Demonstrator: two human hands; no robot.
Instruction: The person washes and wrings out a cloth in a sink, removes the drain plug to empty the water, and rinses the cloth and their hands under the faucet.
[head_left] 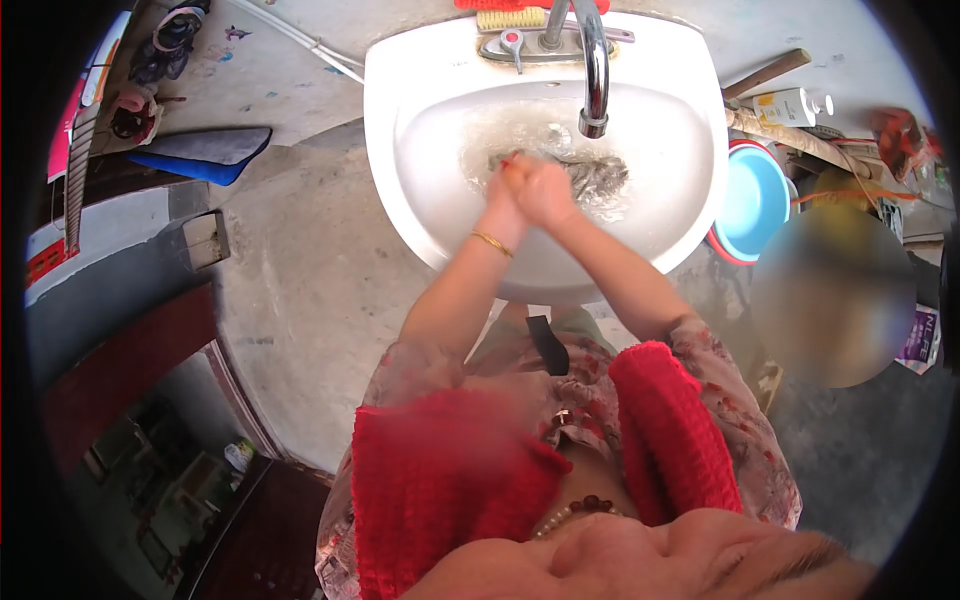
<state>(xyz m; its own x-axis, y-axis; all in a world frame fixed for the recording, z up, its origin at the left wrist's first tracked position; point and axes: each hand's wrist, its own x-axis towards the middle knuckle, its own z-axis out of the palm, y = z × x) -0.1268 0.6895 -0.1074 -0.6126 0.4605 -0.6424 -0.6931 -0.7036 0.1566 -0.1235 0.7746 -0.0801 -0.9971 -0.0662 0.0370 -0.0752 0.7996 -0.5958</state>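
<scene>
Both hands are pressed together low over a white washbasin (405, 120). My left hand (503, 195), with a gold bracelet at its wrist, is closed against the right. My right hand (546, 190) is closed too, its fingers folded inward. A wet, crumpled grey cloth (600, 178) lies in cloudy water below them. Part of it shows on either side of the hands, and the gripped part is hidden behind the fingers. The curved metal tap (594, 80) hangs just beyond the cloth.
A yellow-bristled brush (512, 19) rests on the basin's back ledge by the tap handle (512, 42). To the right stand a light-blue basin (752, 205), a white bottle (785, 107) and wooden sticks (765, 75). A red towel (440, 490) hangs over my shoulders.
</scene>
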